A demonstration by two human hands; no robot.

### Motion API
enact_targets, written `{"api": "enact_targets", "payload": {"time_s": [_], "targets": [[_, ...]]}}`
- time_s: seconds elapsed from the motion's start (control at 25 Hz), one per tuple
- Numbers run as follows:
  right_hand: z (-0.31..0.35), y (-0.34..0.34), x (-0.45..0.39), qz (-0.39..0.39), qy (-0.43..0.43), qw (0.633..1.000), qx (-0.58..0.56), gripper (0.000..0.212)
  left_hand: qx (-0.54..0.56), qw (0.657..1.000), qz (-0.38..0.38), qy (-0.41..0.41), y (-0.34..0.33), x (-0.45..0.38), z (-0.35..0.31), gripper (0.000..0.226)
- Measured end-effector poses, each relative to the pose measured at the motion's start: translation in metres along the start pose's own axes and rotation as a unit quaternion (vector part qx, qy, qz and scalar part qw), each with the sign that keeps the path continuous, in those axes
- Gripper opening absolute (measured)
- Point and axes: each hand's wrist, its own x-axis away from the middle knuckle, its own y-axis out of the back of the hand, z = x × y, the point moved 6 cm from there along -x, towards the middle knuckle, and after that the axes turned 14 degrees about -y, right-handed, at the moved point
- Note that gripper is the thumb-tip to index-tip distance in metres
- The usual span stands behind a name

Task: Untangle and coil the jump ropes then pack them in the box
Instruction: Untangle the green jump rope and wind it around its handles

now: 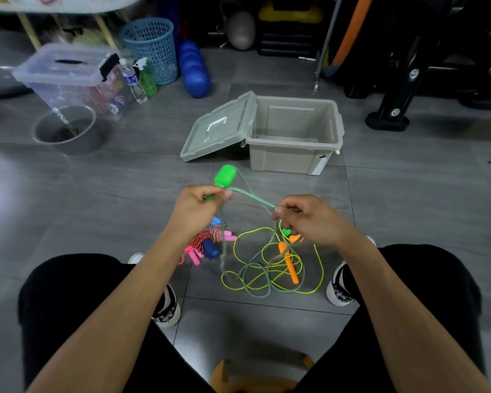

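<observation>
Two hands work above the grey floor (pixel 97 194). Beyond them the beige box (pixel 295 154) stands open, its lid (pixel 219 129) leaning at its left side. Left hand (pixel 196 211) grips a green handle (pixel 225 175); right hand (pixel 309 219) pinches the green rope (pixel 253 197) stretched between them — its remainder lies tangled with a yellow rope (pixel 318 265) on the floor below, beside a red-and-white coil (pixel 207 239).

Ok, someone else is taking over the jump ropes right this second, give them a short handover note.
Left hand grips the green handle; right hand pinches the green rope stretched between them.
The rest of it lies tangled with the yellow rope and orange handles on the floor; a red-and-white rope bundle sits beside.
The beige box stands open, no rope visible inside.
Left: untangle, coil, pack all.
</observation>
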Motion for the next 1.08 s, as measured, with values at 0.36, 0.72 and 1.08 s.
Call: {"api": "enact_targets", "payload": {"time_s": [0.36, 0.72, 1.08], "targets": [[0.013, -0.006, 0.009, -0.005, 0.061, 0.998, 0.021, 0.02, 0.02, 0.976, 0.212, -0.035, -0.041, 0.023, -0.02, 0.008], [0.008, 0.006, 0.01, -0.02, 0.031, 0.999, 0.017, 0.017, -0.265, 0.955, 0.1, 0.083, 0.003, -0.003, 0.044, 0.014], [0.009, -0.01, 0.006, -0.007, 0.05, 0.998, 0.036, 0.015, -0.161, 0.971, 0.138, -0.109, -0.034, 0.01, -0.007, 0.013]]}}
